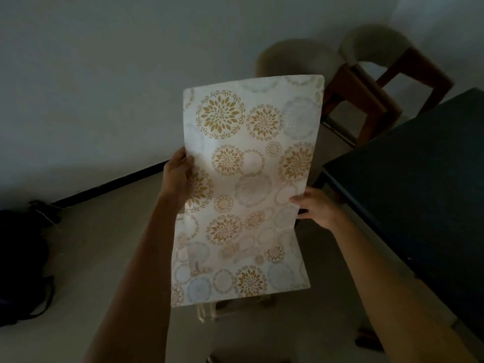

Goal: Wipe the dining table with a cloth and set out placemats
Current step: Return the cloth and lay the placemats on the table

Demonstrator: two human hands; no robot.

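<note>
A pale placemat printed with gold and grey flower circles is held up in the air in front of me, its long side running away from me. My left hand pinches its left edge with the thumb on top. My right hand grips its right edge lower down, fingers curled behind the mat. The dark dining table lies to the right, below the mat. No cloth is in view.
Two wooden chairs with rounded pale backs stand beyond the table's far corner by the wall. A dark bag lies on the floor at the left. Something pale and partly hidden stands under the mat.
</note>
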